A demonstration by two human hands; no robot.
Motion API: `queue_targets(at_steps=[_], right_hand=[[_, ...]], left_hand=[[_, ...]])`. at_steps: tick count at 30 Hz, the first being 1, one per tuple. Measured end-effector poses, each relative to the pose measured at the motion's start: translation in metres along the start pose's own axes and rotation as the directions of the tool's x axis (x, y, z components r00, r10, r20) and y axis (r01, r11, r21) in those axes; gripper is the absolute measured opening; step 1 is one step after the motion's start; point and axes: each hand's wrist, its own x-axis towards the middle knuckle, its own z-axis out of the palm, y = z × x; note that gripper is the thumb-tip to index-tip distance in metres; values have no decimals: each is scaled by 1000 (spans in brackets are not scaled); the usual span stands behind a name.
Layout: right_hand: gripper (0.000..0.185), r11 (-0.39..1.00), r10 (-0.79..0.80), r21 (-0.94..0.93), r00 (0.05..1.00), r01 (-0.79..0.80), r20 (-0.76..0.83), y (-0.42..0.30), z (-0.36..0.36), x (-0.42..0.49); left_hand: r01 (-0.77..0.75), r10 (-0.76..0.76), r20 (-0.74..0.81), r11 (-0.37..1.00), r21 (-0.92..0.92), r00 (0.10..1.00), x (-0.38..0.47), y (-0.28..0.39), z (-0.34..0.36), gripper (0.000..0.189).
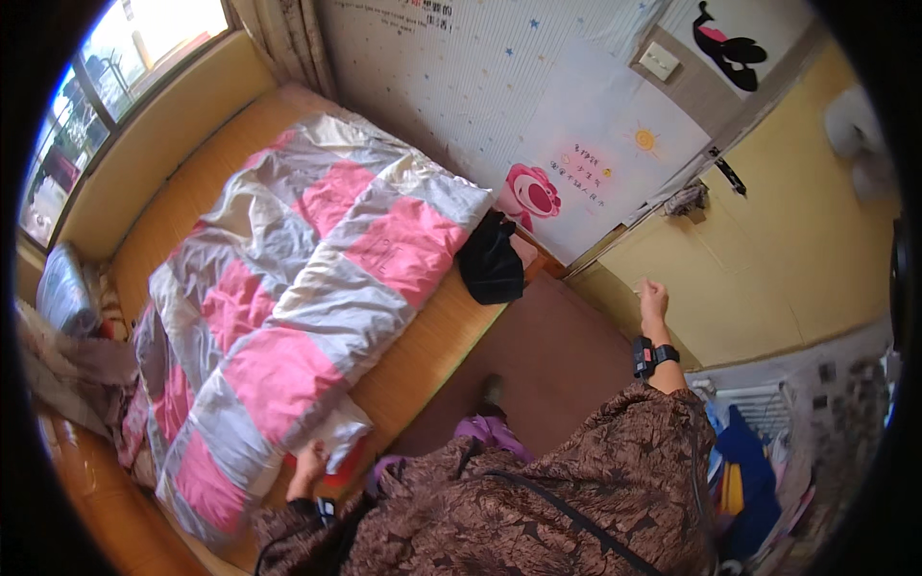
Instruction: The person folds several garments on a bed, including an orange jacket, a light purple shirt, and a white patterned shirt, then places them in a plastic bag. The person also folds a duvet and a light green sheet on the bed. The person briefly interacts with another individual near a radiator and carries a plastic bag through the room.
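A patchwork quilt (310, 281) in pink, grey and white squares is spread across a wooden bed platform (439, 345). Down by the quilt's near edge is my left hand (311, 459), its fingers curled, next to a crumpled white bag or cloth (344, 428) with something red under it. Whether those fingers grip anything is hidden. My right hand (654, 299) reaches out over the floor in front of a yellow door (778, 273), fingers curled in, with nothing clearly visible in them. A black garment (493, 259) lies at the quilt's far right corner.
Brown floor (555, 338) runs between bed and door. A rack with clothes (749, 468), one dark blue, stands at my right. A rolled bundle (68, 288) sits under the window (94, 93). A curtain (292, 43) hangs in the far corner.
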Motion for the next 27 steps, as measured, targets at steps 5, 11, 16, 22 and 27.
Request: queue_targets(at_steps=[5,11,16,22,27], right_hand=[[49,999,19,-47,993,-14,116,29,-7,168],[80,957,-146,-250,989,150,34,18,-11,297],[73,989,-92,-113,996,90,-18,24,5,346],[65,1000,17,21,967,-23,253,29,21,378],[60,800,-133,-586,913,-130,-385,24,24,380]], left_hand=[[-15,17,-106,1000,15,994,30,110,27,40],[-149,164,-128,982,119,978,77,225,49,42],[-176,190,-54,965,195,980,140,290,56,45],[-298,305,-60,948,109,950,259,378,73,52],[-378,400,24,842,384,916,333,457,90,77]])
